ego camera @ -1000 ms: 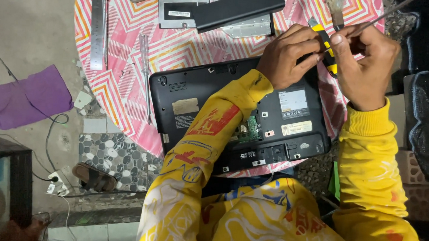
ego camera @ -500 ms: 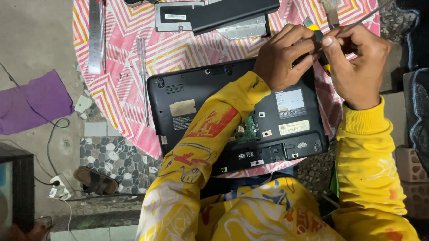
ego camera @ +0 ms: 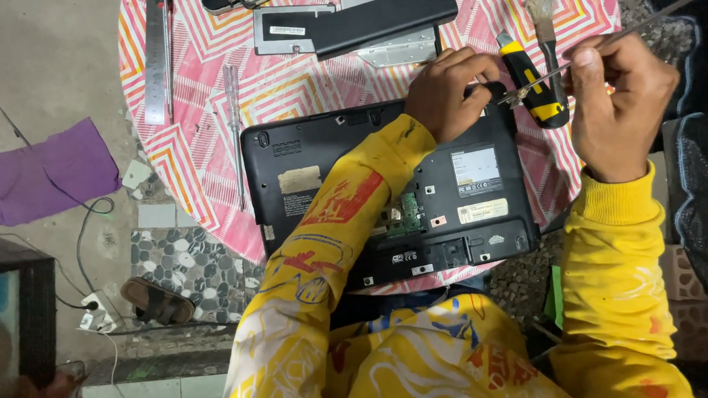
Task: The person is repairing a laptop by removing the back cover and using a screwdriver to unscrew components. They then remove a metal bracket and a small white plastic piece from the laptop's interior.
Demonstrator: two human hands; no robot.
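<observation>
Yellow sleeves frame what we see from above, two bare hands at work over an upturned black laptop [ego camera: 386,196]; our left hand [ego camera: 448,92] is curled with its fingers pressed down at the far right corner of the laptop's underside, touching the case there, and we cannot tell whether it pinches anything small; our right hand [ego camera: 617,107] is closed around a thin metal tool [ego camera: 546,76], a slim shaft slanting down and left until its tip sits just beside the left fingertips; a screwdriver with a yellow and black handle [ego camera: 532,79] lies on the cloth between the hands, and a small brush [ego camera: 546,24] lies just beyond it.

Outward from there, the laptop rests bottom up on a round table under a pink zigzag cloth [ego camera: 196,160]; near its middle a cover is off and a green circuit board [ego camera: 407,213] shows, so we judge the opening-up well under way, though the main shell is still in one piece; removed black and silver panels [ego camera: 354,24] lie at the far edge; a long screwdriver [ego camera: 234,130] and a steel ruler [ego camera: 157,47] lie to the left; on the floor further left sit a purple cloth [ego camera: 45,169] and a sandal [ego camera: 154,300].
</observation>
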